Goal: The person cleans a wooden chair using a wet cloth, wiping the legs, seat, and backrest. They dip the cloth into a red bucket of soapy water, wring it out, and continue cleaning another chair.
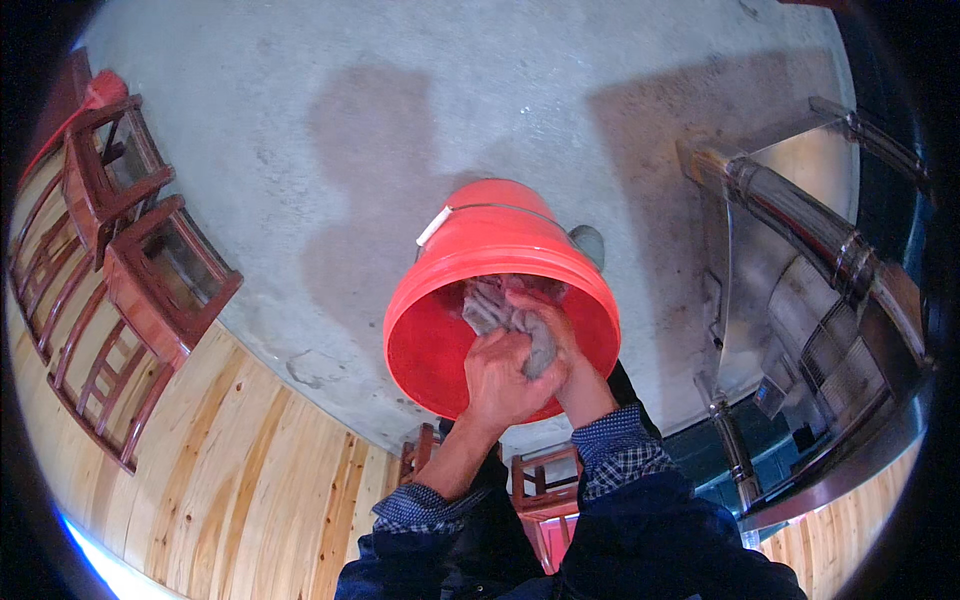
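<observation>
Both hands grip a wet-looking grey cloth [487, 309] bunched at the mouth of a red plastic bucket [427, 360]. My left hand [501, 375] is closed around the near part of the cloth. Just to its right, my right hand [553, 330] clasps the cloth farther in, and a fold hangs out between the two hands. The bucket stands on the concrete floor, its wire handle resting against the outside with a white grip [433, 226] on the left. The bucket's bottom is hidden behind the hands and cloth.
Brown wooden chairs [161, 330] line the wood-panelled wall [225, 420] on the left. A metal-framed stand with tubular legs [787, 210] is on the right. Behind me, between my legs, is a small wooden stool or chair [546, 502]. Shadows fall across the concrete floor [510, 90].
</observation>
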Motion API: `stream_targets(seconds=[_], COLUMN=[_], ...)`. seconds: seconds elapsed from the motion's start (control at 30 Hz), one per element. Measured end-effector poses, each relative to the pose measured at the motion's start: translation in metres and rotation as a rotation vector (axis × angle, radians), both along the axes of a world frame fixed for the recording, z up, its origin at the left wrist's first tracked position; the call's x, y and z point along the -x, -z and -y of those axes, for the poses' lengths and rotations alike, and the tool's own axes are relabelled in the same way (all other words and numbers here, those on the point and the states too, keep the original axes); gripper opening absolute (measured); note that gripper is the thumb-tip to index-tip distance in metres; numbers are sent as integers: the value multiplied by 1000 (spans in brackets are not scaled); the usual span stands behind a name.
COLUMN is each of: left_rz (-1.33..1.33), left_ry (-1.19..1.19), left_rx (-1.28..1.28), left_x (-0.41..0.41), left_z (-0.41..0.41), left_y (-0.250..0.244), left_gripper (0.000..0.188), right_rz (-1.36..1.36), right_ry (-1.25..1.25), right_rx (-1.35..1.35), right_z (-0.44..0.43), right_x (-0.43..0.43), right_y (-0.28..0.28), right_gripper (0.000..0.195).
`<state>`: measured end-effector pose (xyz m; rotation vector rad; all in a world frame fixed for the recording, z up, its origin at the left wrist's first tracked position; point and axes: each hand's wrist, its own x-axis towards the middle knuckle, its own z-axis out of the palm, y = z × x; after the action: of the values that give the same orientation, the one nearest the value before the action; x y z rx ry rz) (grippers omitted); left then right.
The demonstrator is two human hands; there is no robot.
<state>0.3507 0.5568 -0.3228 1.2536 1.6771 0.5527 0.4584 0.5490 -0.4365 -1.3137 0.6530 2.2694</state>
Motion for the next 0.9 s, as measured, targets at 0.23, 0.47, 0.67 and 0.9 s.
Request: stream_targets(seconds=[0.23,0.47,0.67,0.9], left_rz=[-38,-417,-635,-63], left_ry=[-476,-235,132,72], left_rx=[379,150,248,806], left_x=[-12,32,29,21], left_z=[3,53,66,-3], left_y=[61,194,197,57], left_gripper=[29,56,65,54], right_rz=[482,651,700,778], right_ry=[-77,-351,-300,-482], right_rx=[145,-15,-209,-419], right_z=[-5,-12,-40,-17], right_x=[6,19,23,1], right_y=[-35,-46,-67,-39], right_gripper=[47,35,39,44])
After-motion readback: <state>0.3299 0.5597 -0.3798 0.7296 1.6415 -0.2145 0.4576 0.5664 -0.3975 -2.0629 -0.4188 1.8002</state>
